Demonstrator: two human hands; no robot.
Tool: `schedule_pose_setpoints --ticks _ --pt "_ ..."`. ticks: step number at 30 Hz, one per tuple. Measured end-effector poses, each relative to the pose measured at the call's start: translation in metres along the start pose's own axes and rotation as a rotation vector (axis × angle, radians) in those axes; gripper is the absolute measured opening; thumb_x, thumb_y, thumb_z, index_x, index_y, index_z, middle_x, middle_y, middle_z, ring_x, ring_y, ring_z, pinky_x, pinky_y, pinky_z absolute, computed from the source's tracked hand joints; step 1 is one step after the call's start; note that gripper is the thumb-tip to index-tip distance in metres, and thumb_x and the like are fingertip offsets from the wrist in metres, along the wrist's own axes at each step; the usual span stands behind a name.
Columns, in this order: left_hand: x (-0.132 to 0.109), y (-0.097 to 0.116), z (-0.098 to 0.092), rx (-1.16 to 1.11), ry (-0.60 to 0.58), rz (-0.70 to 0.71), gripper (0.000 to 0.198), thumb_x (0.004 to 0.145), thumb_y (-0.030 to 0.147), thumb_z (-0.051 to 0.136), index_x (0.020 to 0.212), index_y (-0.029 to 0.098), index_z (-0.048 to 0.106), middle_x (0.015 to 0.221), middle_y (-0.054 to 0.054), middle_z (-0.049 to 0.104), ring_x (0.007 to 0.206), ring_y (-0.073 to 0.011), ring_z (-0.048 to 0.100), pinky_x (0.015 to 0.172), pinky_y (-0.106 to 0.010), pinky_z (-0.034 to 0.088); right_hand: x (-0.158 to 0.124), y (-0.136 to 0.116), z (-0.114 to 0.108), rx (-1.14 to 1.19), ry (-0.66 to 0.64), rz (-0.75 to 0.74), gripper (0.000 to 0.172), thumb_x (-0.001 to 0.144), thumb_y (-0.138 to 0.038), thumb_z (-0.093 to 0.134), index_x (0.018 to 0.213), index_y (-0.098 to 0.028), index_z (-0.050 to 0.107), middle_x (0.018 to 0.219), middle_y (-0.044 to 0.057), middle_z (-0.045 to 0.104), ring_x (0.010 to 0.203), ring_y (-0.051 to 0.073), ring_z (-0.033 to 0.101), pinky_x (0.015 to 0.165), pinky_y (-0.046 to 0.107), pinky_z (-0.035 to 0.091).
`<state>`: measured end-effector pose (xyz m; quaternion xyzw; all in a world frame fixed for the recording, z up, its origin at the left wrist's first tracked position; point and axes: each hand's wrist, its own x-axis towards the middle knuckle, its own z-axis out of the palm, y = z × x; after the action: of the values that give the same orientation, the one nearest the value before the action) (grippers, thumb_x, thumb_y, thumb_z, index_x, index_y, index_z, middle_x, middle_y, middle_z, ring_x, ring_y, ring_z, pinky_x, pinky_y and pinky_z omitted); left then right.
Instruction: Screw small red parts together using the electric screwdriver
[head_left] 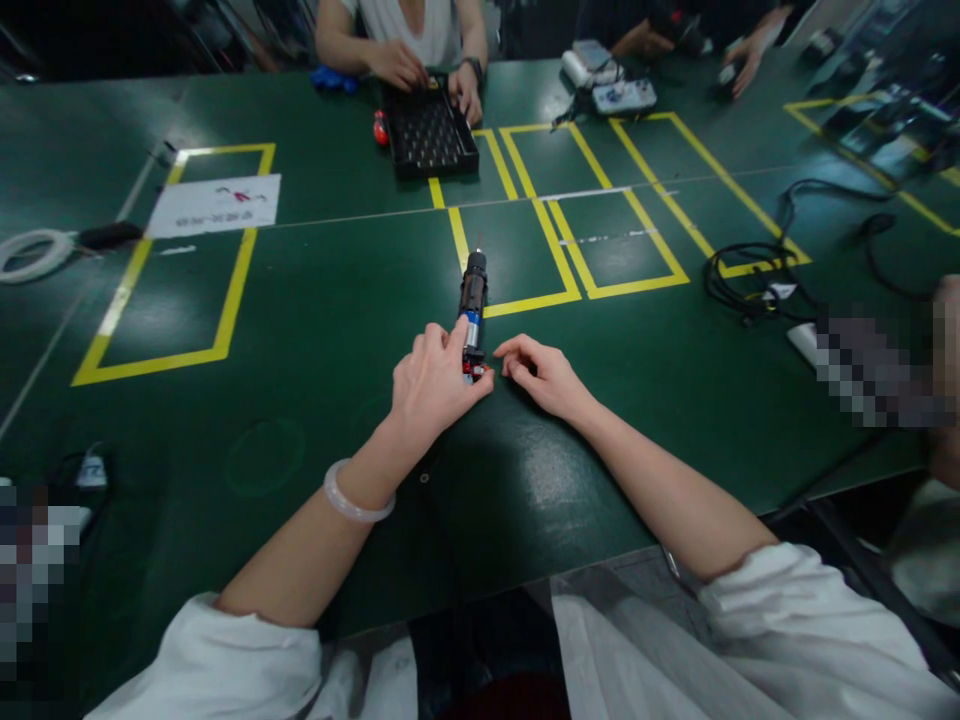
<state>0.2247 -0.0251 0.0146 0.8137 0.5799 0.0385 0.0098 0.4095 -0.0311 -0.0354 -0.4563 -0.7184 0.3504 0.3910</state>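
Head view: the left hand (431,378) is closed around the near end of a slim cylindrical device (474,288), thumb by its red parts, forefinger along its blue and silver section. The device's black end points away across the green table (637,420), beside a yellow tape outline (532,303). Just beside its near end, the right hand (544,375) has its fingers curled inward; whether they pinch anything, I cannot tell. A pale bracelet (358,497) circles the left wrist. Farther left lie a white sheet (214,205) and a white coil (61,242); a black cable (716,283) lies looped to the right. Across the table, another person's hands (397,65) are at a black tray (439,170), a red item (380,127) beside it.
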Motion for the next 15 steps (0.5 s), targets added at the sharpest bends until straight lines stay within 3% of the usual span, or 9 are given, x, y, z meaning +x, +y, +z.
schedule_pose_setpoints --ticks 6,15 --pt "-0.008 -0.037 -0.005 0.023 -0.017 -0.005 0.073 0.086 0.054 0.053 0.149 0.023 0.037 0.117 -0.016 0.052 0.101 -0.0324 0.057 0.076 -0.04 0.053 0.0 -0.001 -0.001 0.0 -0.035 0.037 0.018 0.09 -0.015 0.049 0.098 -0.017 0.065 0.08 0.001 0.068 0.069 0.012 0.059 0.067 0.024 0.043" --pt "-0.025 -0.138 -0.025 0.093 -0.122 -0.288 0.078 0.09 0.07 0.033 0.151 0.021 0.031 0.125 -0.019 0.045 0.111 -0.0388 0.053 0.083 -0.056 0.053 0.0 -0.004 -0.002 -0.009 -0.035 0.035 0.018 0.089 -0.013 0.051 0.097 -0.015 0.067 0.08 0.001 0.069 0.067 0.011 0.058 0.065 0.023 0.042"
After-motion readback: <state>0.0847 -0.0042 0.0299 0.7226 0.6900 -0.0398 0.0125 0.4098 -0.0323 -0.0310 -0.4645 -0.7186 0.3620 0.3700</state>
